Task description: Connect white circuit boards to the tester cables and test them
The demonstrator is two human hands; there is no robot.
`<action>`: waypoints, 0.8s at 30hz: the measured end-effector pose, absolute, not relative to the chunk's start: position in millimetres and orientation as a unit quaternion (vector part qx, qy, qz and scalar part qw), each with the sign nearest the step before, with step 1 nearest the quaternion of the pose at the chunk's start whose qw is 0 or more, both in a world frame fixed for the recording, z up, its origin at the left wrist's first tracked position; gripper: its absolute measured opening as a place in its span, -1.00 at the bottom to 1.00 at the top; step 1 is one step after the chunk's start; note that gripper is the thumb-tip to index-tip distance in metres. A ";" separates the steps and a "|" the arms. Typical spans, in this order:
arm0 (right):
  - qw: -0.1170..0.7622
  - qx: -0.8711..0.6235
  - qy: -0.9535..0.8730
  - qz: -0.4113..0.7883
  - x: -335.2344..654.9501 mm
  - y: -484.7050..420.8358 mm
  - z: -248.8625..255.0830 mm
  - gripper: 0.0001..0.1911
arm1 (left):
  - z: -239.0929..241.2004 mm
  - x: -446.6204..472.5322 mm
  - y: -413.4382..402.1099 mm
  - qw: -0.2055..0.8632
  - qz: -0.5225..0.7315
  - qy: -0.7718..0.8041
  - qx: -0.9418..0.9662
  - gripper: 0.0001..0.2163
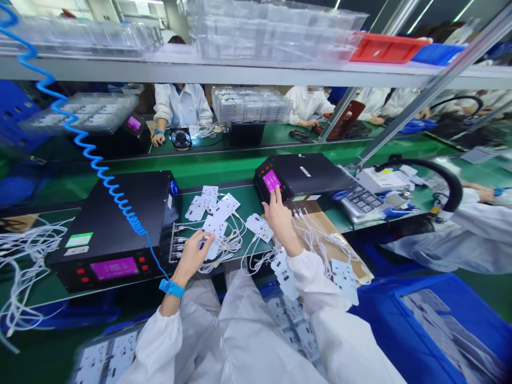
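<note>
My right hand [280, 217] reaches to a black box [316, 173] with a magenta screen [271, 181]. Its forefinger is stretched out to the screen's lower edge and the thumb stands apart; it holds nothing. My left hand [193, 255] rests at the edge of a white circuit panel [215, 228], fingers bent and thumb apart, with no clear grip on it. More white panels lie around it, among them one by itself [260, 227], with white cables [232, 242] attached. A blue wrist strap [172, 288] with a coiled cord is on my left wrist.
A second black box [120, 224] with a magenta screen stands on the left, beside bundled white cables [28, 266]. Panels hang over the bench's front edge on the right. A blue bin [384, 320] stands lower right. A shelf [160, 69] crosses above; co-workers sit opposite.
</note>
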State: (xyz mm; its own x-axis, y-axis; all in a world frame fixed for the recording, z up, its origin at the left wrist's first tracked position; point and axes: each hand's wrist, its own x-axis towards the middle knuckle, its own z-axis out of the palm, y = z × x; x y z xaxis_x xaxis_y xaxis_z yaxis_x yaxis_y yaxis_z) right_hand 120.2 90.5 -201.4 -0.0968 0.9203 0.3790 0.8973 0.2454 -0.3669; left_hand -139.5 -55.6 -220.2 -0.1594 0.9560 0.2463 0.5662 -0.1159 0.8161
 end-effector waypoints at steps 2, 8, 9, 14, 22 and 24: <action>0.310 -0.551 -0.772 0.063 101.2 70.2 -202.9 -0.48 | -220.3 -139.1 -56.1 0.219 0.435 0.630 0.605 -0.71; 0.303 -0.370 -0.841 0.251 40.3 -2.3 -236.7 -0.65 | -217.9 -135.3 -56.3 0.204 0.439 0.635 0.602 -0.69; 0.312 -0.380 -0.828 0.269 34.3 -8.5 -241.4 -0.65 | -217.2 -135.0 -56.5 0.199 0.440 0.638 0.600 -0.69; 0.394 -0.424 -0.768 0.276 18.9 -16.3 -250.1 -0.80 | -214.7 -133.4 -57.2 0.188 0.442 0.648 0.591 -0.69; 0.477 -0.375 -0.731 0.313 17.7 -14.1 -246.3 -0.86 | -210.6 -135.7 -59.0 0.188 0.454 0.653 0.577 -0.72; 0.496 -0.398 -0.680 0.365 19.8 -14.2 -246.6 -0.85 | -208.0 -141.4 -62.3 0.183 0.461 0.657 0.567 -0.71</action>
